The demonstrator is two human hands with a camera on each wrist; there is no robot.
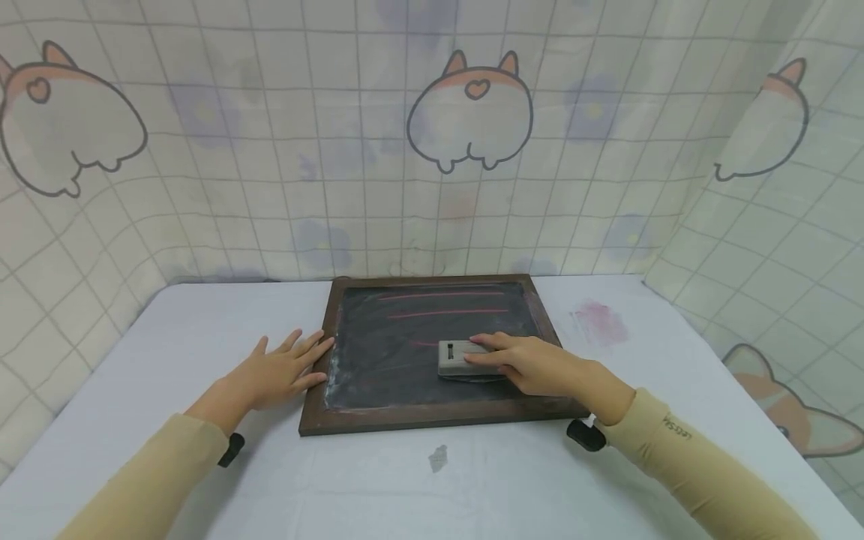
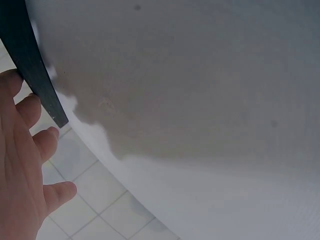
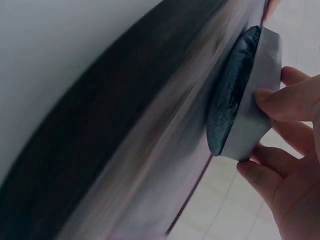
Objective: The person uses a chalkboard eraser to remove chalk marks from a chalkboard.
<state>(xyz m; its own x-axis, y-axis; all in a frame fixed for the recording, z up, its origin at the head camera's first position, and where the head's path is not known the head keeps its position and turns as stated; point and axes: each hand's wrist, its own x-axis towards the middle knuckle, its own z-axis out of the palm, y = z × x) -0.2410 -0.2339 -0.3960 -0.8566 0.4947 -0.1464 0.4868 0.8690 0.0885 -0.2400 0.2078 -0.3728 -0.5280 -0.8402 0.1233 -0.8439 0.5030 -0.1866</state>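
Note:
A small chalkboard (image 1: 388, 367) in a brown wooden frame (image 1: 432, 415) lies on the table. Red chalk lines (image 1: 448, 312) cross its upper half, and a shorter red mark ends beside the eraser. My right hand (image 1: 540, 366) holds a grey chalkboard eraser (image 1: 454, 360) right of the board's middle. Thumb and fingers grip the eraser's grey body (image 3: 257, 105) in the right wrist view, its dark felt pad (image 3: 235, 95) facing the board. With fingers spread, my left hand (image 1: 273, 373) touches the frame's left side; that edge (image 2: 32, 62) also shows in the left wrist view.
A white cloth covers the table (image 1: 189, 330). A pink smudge (image 1: 601, 322) marks it right of the board, and a grey patch (image 1: 438, 458) lies in front. A checked curtain (image 1: 270, 187) with cartoon dogs hangs behind and along the sides.

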